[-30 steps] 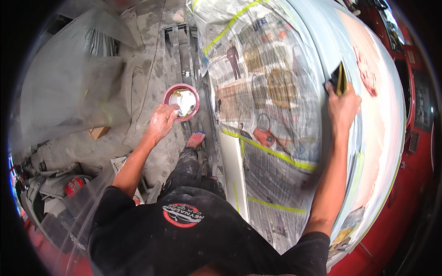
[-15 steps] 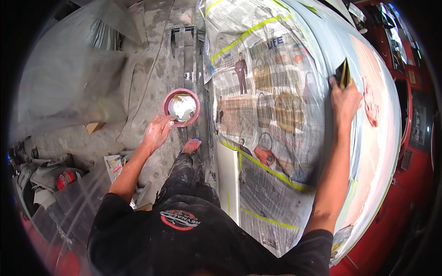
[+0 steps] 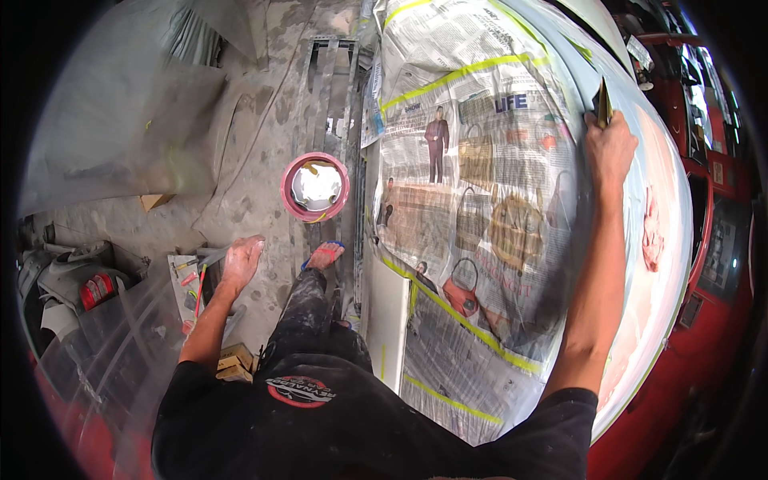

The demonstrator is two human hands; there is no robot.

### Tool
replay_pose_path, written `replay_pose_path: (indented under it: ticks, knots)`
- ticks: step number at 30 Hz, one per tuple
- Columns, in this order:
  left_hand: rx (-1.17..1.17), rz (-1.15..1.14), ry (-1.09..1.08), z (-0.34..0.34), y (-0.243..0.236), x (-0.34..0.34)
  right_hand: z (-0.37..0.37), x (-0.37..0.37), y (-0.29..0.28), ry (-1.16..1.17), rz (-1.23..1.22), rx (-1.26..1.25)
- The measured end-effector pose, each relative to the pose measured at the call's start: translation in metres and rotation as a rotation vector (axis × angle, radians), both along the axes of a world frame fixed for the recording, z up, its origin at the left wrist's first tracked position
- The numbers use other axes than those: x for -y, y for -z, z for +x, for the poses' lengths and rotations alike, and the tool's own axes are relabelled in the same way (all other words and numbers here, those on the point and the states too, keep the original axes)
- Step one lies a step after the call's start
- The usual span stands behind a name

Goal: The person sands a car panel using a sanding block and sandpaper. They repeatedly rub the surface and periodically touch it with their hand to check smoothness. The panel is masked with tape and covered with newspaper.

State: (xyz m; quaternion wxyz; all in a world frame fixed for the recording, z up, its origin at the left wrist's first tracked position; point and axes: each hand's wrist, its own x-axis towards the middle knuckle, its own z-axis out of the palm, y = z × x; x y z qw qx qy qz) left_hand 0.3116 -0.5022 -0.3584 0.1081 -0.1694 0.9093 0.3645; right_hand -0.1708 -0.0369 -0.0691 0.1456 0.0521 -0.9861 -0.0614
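Observation:
My right hand [image 3: 610,144] grips a folded black-and-tan sheet [image 3: 603,102], perhaps sandpaper, against the curved light grey-blue body panel [image 3: 669,192], which has pinkish patches. Beside it, newspaper masking [image 3: 488,200] under clear film and yellow-green tape covers a large area. At lower left, my left hand [image 3: 244,260] hangs in the air, fingers apart and slightly curled, holding nothing. Above it to the right is a pink bucket [image 3: 290,192] with pale contents.
My sandalled foot [image 3: 326,254] rests by a metal strip [image 3: 328,96] in the dusty floor. Plastic sheeting [image 3: 112,136] drapes the left side. Dismantled grey car parts [image 3: 60,292] and cardboard pieces [image 3: 234,368] lie lower left. A red vehicle [image 3: 704,248] stands at far right.
My left hand has left the bucket, moving down and left. My right hand with the folded sheet has shifted upward along the panel. The view has moved slightly.

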Motion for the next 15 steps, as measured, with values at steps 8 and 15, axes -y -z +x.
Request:
replay_pose_path:
  ticks: [8,15]
  knots:
    - [0.058,-0.081,-0.067,0.033,0.009,0.015,-0.005,0.009,0.003,0.019,-0.015,0.012]
    - [0.22,-0.159,-0.076,0.082,0.026,0.024,-0.043,0.028,0.005,-0.024,0.023,0.013]
